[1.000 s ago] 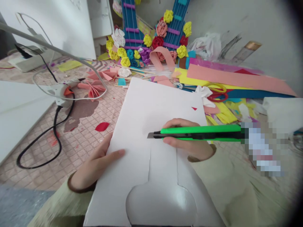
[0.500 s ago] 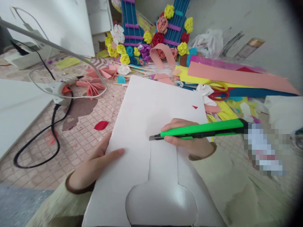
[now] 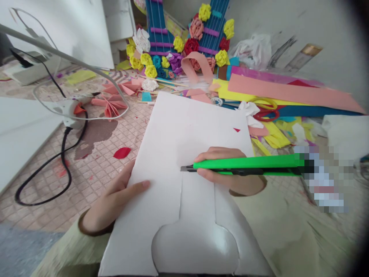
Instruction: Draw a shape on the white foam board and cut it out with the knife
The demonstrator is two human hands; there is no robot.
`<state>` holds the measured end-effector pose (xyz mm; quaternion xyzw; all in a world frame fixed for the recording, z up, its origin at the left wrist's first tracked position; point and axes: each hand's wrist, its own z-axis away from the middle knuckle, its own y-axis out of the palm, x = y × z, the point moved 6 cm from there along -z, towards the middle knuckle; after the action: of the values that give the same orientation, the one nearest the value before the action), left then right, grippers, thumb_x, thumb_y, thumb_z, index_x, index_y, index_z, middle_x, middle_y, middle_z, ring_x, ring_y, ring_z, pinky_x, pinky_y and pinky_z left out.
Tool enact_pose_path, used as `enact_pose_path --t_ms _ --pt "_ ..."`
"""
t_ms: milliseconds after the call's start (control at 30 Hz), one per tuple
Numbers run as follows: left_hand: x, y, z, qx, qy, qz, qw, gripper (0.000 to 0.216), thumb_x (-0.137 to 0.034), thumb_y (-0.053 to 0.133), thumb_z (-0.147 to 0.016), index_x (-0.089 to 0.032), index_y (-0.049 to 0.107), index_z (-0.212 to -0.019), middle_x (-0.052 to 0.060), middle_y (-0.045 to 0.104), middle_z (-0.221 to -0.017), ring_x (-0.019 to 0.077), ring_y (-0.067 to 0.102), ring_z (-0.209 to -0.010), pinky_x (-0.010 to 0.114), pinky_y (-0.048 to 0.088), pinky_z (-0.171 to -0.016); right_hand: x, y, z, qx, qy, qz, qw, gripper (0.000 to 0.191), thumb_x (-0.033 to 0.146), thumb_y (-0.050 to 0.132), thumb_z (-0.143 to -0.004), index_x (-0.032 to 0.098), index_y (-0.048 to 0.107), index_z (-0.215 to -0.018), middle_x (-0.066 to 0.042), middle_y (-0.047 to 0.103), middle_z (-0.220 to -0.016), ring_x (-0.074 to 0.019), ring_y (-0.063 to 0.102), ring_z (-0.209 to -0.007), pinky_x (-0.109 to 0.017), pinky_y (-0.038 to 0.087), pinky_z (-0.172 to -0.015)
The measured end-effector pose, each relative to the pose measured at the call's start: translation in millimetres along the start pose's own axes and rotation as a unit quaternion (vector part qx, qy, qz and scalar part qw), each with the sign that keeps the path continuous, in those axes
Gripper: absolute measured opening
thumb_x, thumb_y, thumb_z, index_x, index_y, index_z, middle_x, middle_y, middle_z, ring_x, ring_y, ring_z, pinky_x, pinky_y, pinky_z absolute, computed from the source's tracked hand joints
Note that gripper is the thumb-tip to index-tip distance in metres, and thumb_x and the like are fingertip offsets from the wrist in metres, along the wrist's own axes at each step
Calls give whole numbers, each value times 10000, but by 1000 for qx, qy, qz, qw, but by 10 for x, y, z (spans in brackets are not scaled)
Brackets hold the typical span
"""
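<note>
A large white board (image 3: pixel 184 130) lies on the tiled floor in front of me, with a cut outline of a long neck and rounded body in its near half. My right hand (image 3: pixel 230 177) is closed around a green utility knife (image 3: pixel 248 164), held sideways with its blade tip at the top of the cut neck. My left hand (image 3: pixel 115 202) grips the board's left edge, thumb flat on top.
Paper-flower decorated blue models (image 3: pixel 184 42) stand behind the board. Coloured paper sheets (image 3: pixel 288 96) and red-handled scissors (image 3: pixel 266 111) lie at the right. A black cable (image 3: pixel 63 154) and white lamp base (image 3: pixel 69 109) are at the left, with pink folded paper (image 3: pixel 112 105) and a red scrap (image 3: pixel 122 152).
The knife has levelled out and its tip has dropped slightly toward the top of the cut. My left hand has stayed in place on the board's edge.
</note>
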<state>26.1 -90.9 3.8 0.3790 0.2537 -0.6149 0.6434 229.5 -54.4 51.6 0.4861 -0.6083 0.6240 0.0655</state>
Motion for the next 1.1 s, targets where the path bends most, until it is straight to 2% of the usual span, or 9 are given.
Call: enact_pose_path --t_ms 233,367,600,767,900,1033,1100 --pt "4 10 9 0 -5 5 1000 640 -294 655 -714 -336 397 -1298 42 682 -1050 251 687 -761 242 537 -498 85 -2 20 -7 11 34 999 114 274 533 -835 204 623 -816 13 622 -727 -84 564 -627 -192 434 -602" --pt "12 -5 3 -1 -5 -2 1000 635 -325 666 -701 -319 418 -1286 53 687 -1031 260 687 -755 250 535 -492 155 -7 21 -10 22 66 998 116 246 519 -835 199 605 -774 32 587 -643 -68 518 -552 -183 403 -548" --pt "28 -3 -2 6 -16 12 1000 664 -308 700 -662 -331 427 -1267 40 688 -1028 252 688 -754 233 537 -494 206 -6 41 -5 -20 73 997 124 245 509 -841 193 592 -765 20 580 -653 -70 512 -558 -186 396 -537" --pt "14 -4 0 6 -6 2 1000 658 -305 697 -662 -318 438 -1266 46 683 -1048 267 684 -781 234 531 -479 178 12 42 -22 12 69 997 99 232 524 -823 199 600 -768 32 595 -640 -69 520 -547 -186 407 -541" --pt "15 -12 -10 7 -4 3 1000 670 -309 689 -678 -328 411 -1287 43 681 -1056 257 686 -780 243 538 -511 189 -57 39 -77 56 44 994 56 233 570 -787 210 614 -760 30 648 -684 -89 586 -598 -192 461 -590" --pt "0 -47 -23 10 8 -5 1000 655 -331 673 -707 -305 396 -1301 54 685 -1041 249 686 -771 243 539 -523 240 -302 125 -192 108 31 975 95 298 575 -798 215 620 -801 9 662 -691 -116 610 -578 -213 497 -541" --pt "1 -65 -8 11 13 -1 1000 667 -328 675 -712 -316 379 -1310 47 685 -1042 239 686 -757 234 535 -518 303 -402 224 -223 129 44 965 130 335 571 -803 222 623 -841 5 653 -660 -119 600 -533 -229 512 -528"
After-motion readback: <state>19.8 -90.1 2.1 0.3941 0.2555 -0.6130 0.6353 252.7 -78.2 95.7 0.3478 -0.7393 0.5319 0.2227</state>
